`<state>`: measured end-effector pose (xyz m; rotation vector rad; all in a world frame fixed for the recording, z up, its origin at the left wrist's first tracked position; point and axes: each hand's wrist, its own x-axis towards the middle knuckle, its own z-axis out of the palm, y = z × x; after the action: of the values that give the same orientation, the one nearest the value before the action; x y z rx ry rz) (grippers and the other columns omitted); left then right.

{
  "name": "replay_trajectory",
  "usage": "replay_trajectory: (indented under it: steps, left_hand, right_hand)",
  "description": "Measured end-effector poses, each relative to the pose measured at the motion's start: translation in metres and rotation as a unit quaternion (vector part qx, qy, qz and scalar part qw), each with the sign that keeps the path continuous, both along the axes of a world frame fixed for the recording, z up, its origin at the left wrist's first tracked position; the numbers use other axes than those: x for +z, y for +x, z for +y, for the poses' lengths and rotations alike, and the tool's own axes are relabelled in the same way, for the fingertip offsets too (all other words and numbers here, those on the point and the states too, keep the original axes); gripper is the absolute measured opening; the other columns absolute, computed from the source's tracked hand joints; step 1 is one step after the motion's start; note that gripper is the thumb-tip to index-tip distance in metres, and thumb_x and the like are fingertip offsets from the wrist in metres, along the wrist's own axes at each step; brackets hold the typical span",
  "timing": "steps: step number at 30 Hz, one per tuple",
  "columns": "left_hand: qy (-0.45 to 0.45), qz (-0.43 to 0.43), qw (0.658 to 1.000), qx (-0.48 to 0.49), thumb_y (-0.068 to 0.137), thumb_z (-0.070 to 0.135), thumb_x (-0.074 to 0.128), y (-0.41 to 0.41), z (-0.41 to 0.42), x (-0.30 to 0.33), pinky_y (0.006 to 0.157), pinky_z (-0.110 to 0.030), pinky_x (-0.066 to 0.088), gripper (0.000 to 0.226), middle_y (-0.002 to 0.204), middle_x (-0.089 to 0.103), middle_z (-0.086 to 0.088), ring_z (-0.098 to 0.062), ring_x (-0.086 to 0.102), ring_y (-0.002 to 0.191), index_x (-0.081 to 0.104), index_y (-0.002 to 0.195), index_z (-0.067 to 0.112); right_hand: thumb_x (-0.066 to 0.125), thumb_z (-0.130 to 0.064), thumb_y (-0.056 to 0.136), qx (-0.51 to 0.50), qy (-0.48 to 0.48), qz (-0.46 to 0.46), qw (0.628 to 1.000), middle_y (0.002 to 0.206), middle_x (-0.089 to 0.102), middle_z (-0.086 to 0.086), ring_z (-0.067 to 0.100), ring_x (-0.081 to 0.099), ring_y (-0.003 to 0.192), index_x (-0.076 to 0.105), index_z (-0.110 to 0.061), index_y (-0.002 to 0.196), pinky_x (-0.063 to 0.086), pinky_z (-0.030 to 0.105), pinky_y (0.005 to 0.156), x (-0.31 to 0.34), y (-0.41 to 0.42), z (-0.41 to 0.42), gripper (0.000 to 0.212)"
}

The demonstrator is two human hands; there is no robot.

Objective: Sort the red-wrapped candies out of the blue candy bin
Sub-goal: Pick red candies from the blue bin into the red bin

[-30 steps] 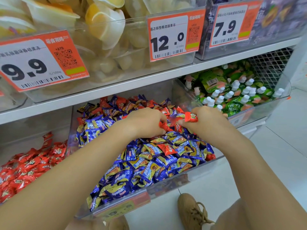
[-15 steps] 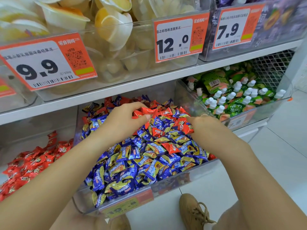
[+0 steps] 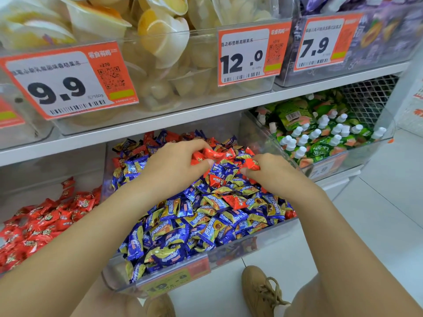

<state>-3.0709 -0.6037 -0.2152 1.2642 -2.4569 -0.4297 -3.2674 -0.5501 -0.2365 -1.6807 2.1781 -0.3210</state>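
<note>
You are reaching both hands into the blue candy bin (image 3: 160, 274), the clear tub on the lower shelf that is heaped with blue-and-gold wrapped sweets. Your left hand (image 3: 176, 167) is curling over the back of the pile, its fingers (image 3: 194, 146) and thumb closing round a small bunch of red-wrapped candies (image 3: 211, 154), gathering several at once so that you are not picking them singly. Your right hand (image 3: 272, 172) is working just beside it, its fingers tucked under and pinching one red candy (image 3: 251, 164) at the knuckle side; whether more are lying inside that palm cannot be told.

Both hands are staying low against the heap, probably because the reds are lying thickest toward the rear of the bin, where they are mixing with the blue ones. More strays are showing nearer you: one red piece (image 3: 233, 200) is sitting among the blue wrappers in the middle, and another (image 3: 216, 180) is lying just below your left thumb, so the sorting looks only partly done.

The neighbouring bin (image 3: 29, 165) to your left is holding a bed of matching red sweets (image 3: 45, 220), which seems the natural place for what you are gripping. Carrying a full handful across the divider, you are risking dropping a loose piece back.
</note>
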Motion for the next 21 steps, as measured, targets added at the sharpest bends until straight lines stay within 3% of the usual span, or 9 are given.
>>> replay_trajectory:
  steps: [2, 4, 7, 10, 14, 17, 19, 21]
  left_hand:
    - [-0.031, -0.053, 0.998, -0.009, 0.091, 0.047, 0.053, -0.011, -0.004, 0.003, 0.065, -0.031, 0.046, 0.019, 0.068, 0.054, 0.017, -0.013, 0.052, 0.073, 0.061, 0.106, 0.038]
    - [0.023, -0.059, 0.998, -0.019, 0.091, 0.046, 0.054, -0.018, -0.011, 0.005, 0.064, -0.03, 0.047, 0.021, 0.069, 0.061, 0.01, -0.011, 0.054, 0.065, 0.063, 0.105, 0.034]
    - [0.182, 0.07, 0.981, 0.009, 0.092, 0.039, 0.058, -0.016, -0.019, 0.004, 0.047, -0.024, 0.042, 0.02, 0.068, 0.06, -0.001, -0.014, 0.049, 0.051, 0.067, 0.1, 0.023]
    - [0.287, 0.187, 0.936, 0.076, 0.092, 0.034, 0.059, -0.003, -0.018, -0.003, 0.036, -0.02, 0.034, 0.016, 0.076, 0.066, -0.001, -0.01, 0.056, 0.052, 0.068, 0.1, 0.023]
    - [0.349, 0.277, 0.885, 0.134, 0.092, 0.03, 0.06, 0.013, -0.012, -0.006, 0.033, -0.016, 0.031, 0.019, 0.064, 0.065, -0.002, -0.01, 0.056, 0.049, 0.067, 0.099, 0.014]
    - [0.364, 0.321, 0.86, 0.157, 0.092, 0.027, 0.06, 0.026, -0.009, -0.003, 0.031, -0.016, 0.031, 0.015, 0.069, 0.066, -0.006, -0.01, 0.056, 0.05, 0.066, 0.097, 0.014]
    - [0.357, 0.319, 0.862, 0.163, 0.092, 0.028, 0.059, 0.033, -0.006, -0.001, 0.031, -0.016, 0.031, 0.015, 0.071, 0.067, -0.006, -0.01, 0.057, 0.05, 0.066, 0.097, 0.016]
    - [0.351, 0.312, 0.869, 0.159, 0.093, 0.027, 0.059, 0.037, -0.002, 0.0, 0.031, -0.016, 0.031, 0.014, 0.068, 0.068, -0.002, -0.01, 0.057, 0.051, 0.066, 0.098, 0.016]
  right_hand:
    - [0.053, -0.04, 0.095, -0.006, -0.002, -0.009, 1.0, 0.099, 0.059, 0.011, 0.026, 0.056, 0.086, 0.05, -0.006, 0.12, 0.041, 0.032, 0.065, -0.004, -0.001, -0.002, 0.043]
    - [0.053, -0.037, 0.095, -0.003, -0.015, -0.018, 1.0, 0.087, 0.054, 0.005, 0.023, 0.052, 0.077, 0.047, -0.008, 0.12, 0.035, 0.03, 0.054, -0.005, -0.003, -0.003, 0.039]
    - [0.051, -0.029, 0.097, 0.01, -0.068, -0.053, 0.996, 0.069, 0.049, -0.001, 0.014, 0.045, 0.058, 0.048, -0.015, 0.12, 0.029, 0.028, 0.048, -0.003, -0.007, -0.001, 0.027]
    - [0.049, -0.024, 0.096, 0.037, -0.123, -0.1, 0.987, 0.063, 0.048, -0.003, 0.011, 0.04, 0.048, 0.054, -0.03, 0.118, 0.031, 0.029, 0.048, 0.002, -0.009, 0.002, 0.023]
    - [0.053, -0.027, 0.095, 0.09, -0.157, -0.076, 0.981, 0.091, 0.057, 0.002, 0.015, 0.051, 0.07, 0.059, -0.032, 0.109, 0.034, 0.029, 0.061, 0.004, 0.002, -0.003, 0.016]
    - [0.054, -0.038, 0.093, 0.119, -0.189, -0.031, 0.974, 0.088, 0.053, 0.0, 0.021, 0.053, 0.083, 0.056, -0.028, 0.104, 0.037, 0.031, 0.067, 0.007, 0.018, -0.009, 0.015]
    - [0.053, -0.04, 0.094, 0.149, -0.149, 0.029, 0.977, 0.086, 0.054, 0.001, 0.026, 0.057, 0.088, 0.052, -0.026, 0.101, 0.039, 0.032, 0.066, 0.004, 0.027, -0.013, 0.015]
    - [0.049, -0.045, 0.095, 0.176, -0.061, 0.078, 0.979, 0.099, 0.062, 0.004, 0.028, 0.058, 0.101, 0.054, -0.026, 0.11, 0.04, 0.031, 0.07, 0.0, 0.033, -0.016, 0.025]
